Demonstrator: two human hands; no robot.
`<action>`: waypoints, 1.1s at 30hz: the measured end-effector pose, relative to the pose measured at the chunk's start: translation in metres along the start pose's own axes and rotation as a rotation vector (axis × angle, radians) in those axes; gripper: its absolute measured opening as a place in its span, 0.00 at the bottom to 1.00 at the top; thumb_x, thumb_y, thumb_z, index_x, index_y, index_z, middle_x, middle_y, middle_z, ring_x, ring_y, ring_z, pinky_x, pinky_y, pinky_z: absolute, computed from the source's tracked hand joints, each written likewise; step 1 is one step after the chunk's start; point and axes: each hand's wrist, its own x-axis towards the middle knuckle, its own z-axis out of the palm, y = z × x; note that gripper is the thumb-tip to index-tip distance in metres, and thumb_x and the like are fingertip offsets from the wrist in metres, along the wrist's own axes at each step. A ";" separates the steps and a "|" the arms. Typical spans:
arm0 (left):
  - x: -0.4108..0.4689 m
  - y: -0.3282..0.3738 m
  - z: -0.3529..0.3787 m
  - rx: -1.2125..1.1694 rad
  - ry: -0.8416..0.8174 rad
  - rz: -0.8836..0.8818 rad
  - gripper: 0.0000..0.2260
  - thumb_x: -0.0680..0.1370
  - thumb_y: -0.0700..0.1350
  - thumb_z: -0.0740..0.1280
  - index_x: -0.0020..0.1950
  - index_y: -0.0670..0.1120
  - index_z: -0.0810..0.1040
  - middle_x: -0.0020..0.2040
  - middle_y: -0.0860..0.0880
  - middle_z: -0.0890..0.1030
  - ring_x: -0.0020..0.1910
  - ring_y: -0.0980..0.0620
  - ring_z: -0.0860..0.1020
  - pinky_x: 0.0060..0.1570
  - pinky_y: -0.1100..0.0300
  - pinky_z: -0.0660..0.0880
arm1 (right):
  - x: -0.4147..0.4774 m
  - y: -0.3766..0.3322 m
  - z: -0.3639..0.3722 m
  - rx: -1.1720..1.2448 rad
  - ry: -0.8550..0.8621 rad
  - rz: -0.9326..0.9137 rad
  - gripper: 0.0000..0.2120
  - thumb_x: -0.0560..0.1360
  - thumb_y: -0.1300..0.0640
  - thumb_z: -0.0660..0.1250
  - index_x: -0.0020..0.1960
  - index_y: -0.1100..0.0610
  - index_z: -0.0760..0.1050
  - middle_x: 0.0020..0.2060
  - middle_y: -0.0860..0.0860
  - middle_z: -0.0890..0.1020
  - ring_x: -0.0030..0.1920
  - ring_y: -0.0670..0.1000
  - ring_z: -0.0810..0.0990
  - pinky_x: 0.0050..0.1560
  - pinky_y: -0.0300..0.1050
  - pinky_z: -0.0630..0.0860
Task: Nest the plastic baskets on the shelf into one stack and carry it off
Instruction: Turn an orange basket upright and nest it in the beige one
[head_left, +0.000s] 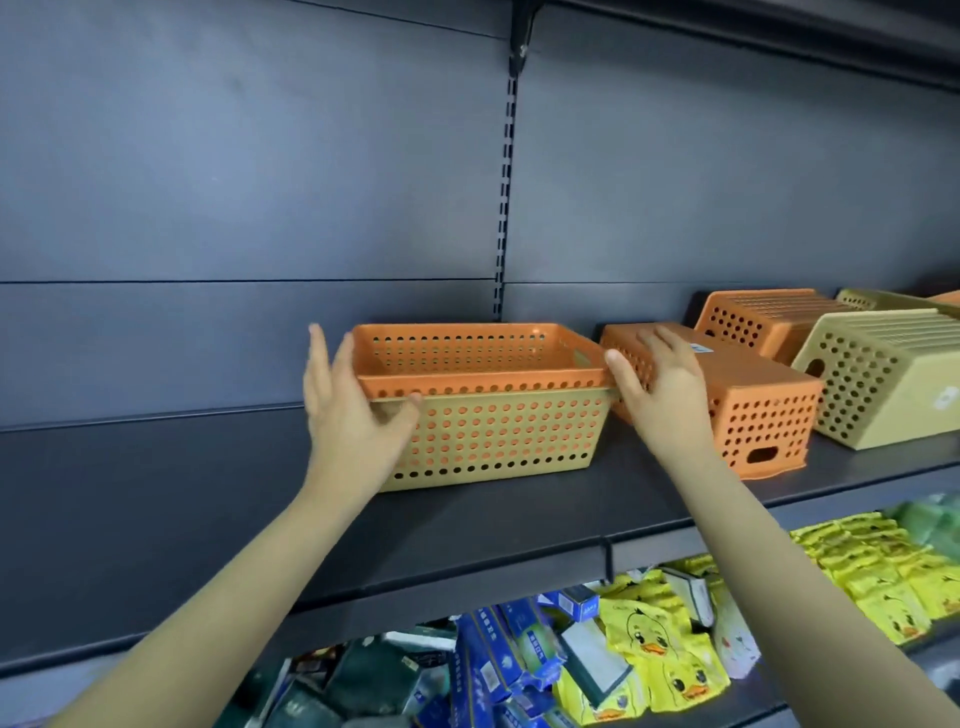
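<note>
An orange perforated basket (467, 376) sits nested inside a tan one (498, 441), upright on the dark shelf (208, 493). My left hand (348, 405) is at the pair's left end, thumb against the tan rim, fingers straight and spread upward. My right hand (670, 384) is at the right end, thumb by the orange rim's corner. Its spread fingers lie over an upside-down orange basket (763, 410) just to the right. Neither hand is closed around anything. Farther right lie another upside-down orange basket (748, 322) and an upside-down tan one (883, 384).
A further tan basket (872, 299) shows at the back right edge. The shelf's left half is bare dark metal. Below, a lower shelf holds yellow duck-print packs (660, 654) and blue boxes (493, 660). An upper shelf bracket (519, 52) hangs overhead.
</note>
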 end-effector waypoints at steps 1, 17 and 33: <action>-0.001 0.006 0.008 0.139 0.071 0.094 0.38 0.76 0.55 0.70 0.80 0.46 0.56 0.83 0.47 0.41 0.81 0.46 0.42 0.78 0.42 0.44 | 0.005 0.011 -0.007 -0.022 0.044 -0.032 0.32 0.78 0.39 0.60 0.68 0.64 0.74 0.69 0.62 0.74 0.72 0.61 0.68 0.73 0.53 0.60; -0.044 0.128 0.176 0.374 -0.363 0.517 0.25 0.82 0.55 0.58 0.78 0.50 0.65 0.80 0.48 0.61 0.79 0.48 0.60 0.76 0.49 0.60 | 0.030 0.133 -0.078 -0.143 -0.221 0.137 0.22 0.77 0.36 0.62 0.66 0.44 0.76 0.69 0.50 0.73 0.71 0.60 0.63 0.66 0.56 0.57; -0.036 0.197 0.238 -0.613 -0.263 -0.487 0.18 0.78 0.55 0.69 0.59 0.47 0.67 0.55 0.47 0.78 0.54 0.48 0.79 0.59 0.41 0.76 | 0.013 0.161 -0.116 0.832 -0.243 0.428 0.18 0.80 0.40 0.58 0.66 0.43 0.76 0.54 0.43 0.85 0.53 0.39 0.82 0.46 0.35 0.77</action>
